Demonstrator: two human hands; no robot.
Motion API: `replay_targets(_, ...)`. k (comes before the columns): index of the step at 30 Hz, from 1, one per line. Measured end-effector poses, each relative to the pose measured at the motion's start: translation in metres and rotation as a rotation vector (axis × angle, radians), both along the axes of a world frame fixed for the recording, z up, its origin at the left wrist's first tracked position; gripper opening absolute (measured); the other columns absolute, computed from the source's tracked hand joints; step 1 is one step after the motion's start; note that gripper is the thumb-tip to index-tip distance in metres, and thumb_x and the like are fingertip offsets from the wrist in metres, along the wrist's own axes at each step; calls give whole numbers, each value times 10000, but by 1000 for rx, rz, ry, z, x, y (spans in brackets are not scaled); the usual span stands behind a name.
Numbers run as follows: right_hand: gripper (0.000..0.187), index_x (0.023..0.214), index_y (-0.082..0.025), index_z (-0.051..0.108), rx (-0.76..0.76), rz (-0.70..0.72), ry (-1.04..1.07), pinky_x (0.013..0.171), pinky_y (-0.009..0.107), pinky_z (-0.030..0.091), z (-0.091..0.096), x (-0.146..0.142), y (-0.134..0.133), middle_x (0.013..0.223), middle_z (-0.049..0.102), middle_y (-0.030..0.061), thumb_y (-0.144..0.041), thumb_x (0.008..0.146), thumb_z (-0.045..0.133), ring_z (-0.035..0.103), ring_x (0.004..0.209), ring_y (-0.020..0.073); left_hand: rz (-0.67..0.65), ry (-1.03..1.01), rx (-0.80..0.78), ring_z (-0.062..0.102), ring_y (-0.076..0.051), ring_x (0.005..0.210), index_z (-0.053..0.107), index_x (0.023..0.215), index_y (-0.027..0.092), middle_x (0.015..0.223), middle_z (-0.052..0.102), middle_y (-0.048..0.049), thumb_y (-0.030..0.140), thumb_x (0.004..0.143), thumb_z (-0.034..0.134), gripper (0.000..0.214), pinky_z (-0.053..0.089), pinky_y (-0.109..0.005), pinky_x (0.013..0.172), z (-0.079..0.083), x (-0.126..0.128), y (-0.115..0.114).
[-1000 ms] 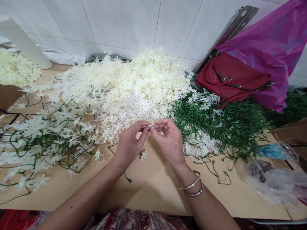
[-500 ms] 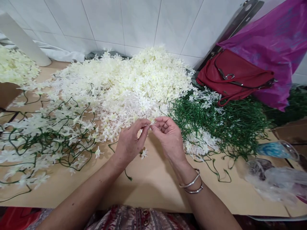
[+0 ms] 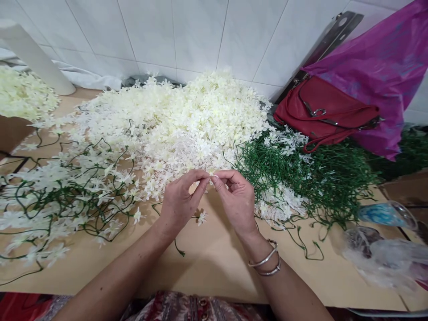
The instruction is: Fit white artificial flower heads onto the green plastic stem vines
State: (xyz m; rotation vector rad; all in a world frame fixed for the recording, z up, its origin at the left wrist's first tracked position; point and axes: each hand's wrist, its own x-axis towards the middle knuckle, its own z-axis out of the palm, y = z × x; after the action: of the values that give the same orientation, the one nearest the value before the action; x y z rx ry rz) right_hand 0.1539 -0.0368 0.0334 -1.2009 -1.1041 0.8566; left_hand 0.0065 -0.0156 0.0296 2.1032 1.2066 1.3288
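Observation:
My left hand (image 3: pixel 182 200) and my right hand (image 3: pixel 236 198) meet fingertip to fingertip above the table's middle, both pinched on a small white flower piece (image 3: pixel 210 177) that is mostly hidden by the fingers. A green stem (image 3: pixel 177 243) with a white flower (image 3: pixel 201 217) trails down from under my left hand. Just beyond the hands lies a big heap of loose white flowers (image 3: pixel 187 120). Green vines with flowers on them (image 3: pixel 67 191) spread at the left. A pile of bare green stems (image 3: pixel 307 174) lies at the right.
A red handbag (image 3: pixel 326 111) and a purple plastic bag (image 3: pixel 381 71) lean against the tiled wall at the back right. Clear plastic bags (image 3: pixel 384 249) lie at the right edge. A white tube (image 3: pixel 33 55) stands back left. The wooden table (image 3: pixel 214 263) shows bare near me.
Both hands stay pinched together at the same spot; the right hand's fingers have curled in slightly. The view has shifted a little.

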Motion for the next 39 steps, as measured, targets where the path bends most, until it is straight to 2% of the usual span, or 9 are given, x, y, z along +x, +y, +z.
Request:
replay_targets(5, 92, 899, -235, 726, -24, 3, 38, 787, 323, 508, -2, 0, 1, 853, 712, 7, -315, 890, 772, 631, 805, 179, -30, -100, -143, 748, -164, 837, 710, 996, 234, 917, 784, -15, 284, 990, 640, 86, 571, -254, 790, 4, 1, -1)
replay_targets(13, 72, 925, -240, 710, -16, 29, 38, 817, 326, 515, -5, 5, 5, 863, 696, 0, -298, 906, 748, 629, 828, 181, -47, -127, -146, 768, -175, 869, 758, 993, 245, 963, 815, -21, 263, 971, 668, 95, 596, -279, 821, 10, 3, 1)
replay_targets(16, 68, 939, -243, 687, 41, 20, 9, 920, 351, 523, -5, 9, 7, 1012, 719, 31, -300, 926, 722, 660, 974, 198, -38, -124, -148, 781, -196, 953, 770, 1050, 243, 1069, 821, -38, 272, 951, 696, 127, 603, -299, 885, 20, -10, 4)
replay_targets(20, 74, 947, -248, 642, 60, 40, 47, 1063, 393, 498, -2, 12, 10, 1167, 743, 62, -308, 956, 685, 678, 1153, 206, 121, -60, -153, 774, -196, 982, 749, 1088, 254, 1123, 811, -32, 301, 985, 665, 141, 592, -302, 910, 28, -44, 0)
replay_targets(24, 101, 930, -243, 633, 37, 5, 63, 899, 366, 562, -4, 11, 10, 918, 744, 28, -313, 943, 706, 715, 905, 190, 45, 144, -135, 759, -216, 1010, 739, 1073, 265, 1092, 799, -32, 310, 987, 656, 128, 585, -313, 901, 16, -74, -16)
replay_targets(28, 104, 905, -231, 647, 32, 0, 59, 811, 345, 563, -6, 10, 10, 859, 727, 19, -294, 917, 729, 697, 818, 180, -50, 360, -104, 690, -259, 1201, 691, 1224, 258, 1287, 729, -71, 268, 1018, 599, 226, 531, -393, 1040, -1, -88, -32)
replay_targets(33, 98, 906, -235, 639, 43, -30, 39, 775, 324, 539, -6, 14, 11, 852, 729, 9, -284, 915, 723, 665, 780, 167, -56, 444, -25, 681, -261, 1159, 654, 1192, 239, 1211, 715, -86, 180, 1024, 535, 214, 511, -412, 1028, 0, -88, -42)
replay_targets(36, 102, 920, -238, 635, 73, -36, 60, 752, 311, 522, -9, 19, 13, 858, 728, 4, -280, 918, 728, 650, 765, 161, -121, 422, -50, 699, -224, 1088, 640, 1136, 239, 1160, 717, -66, 222, 1026, 578, 127, 532, -339, 937, 2, -81, -52)
replay_targets(39, 110, 918, -237, 632, 67, -23, 77, 726, 295, 506, -11, 21, 15, 803, 688, -15, -280, 915, 734, 632, 743, 154, -141, 485, -29, 699, -233, 1067, 638, 1147, 228, 1155, 726, -63, 274, 1022, 624, 134, 516, -343, 886, -6, -71, -62)
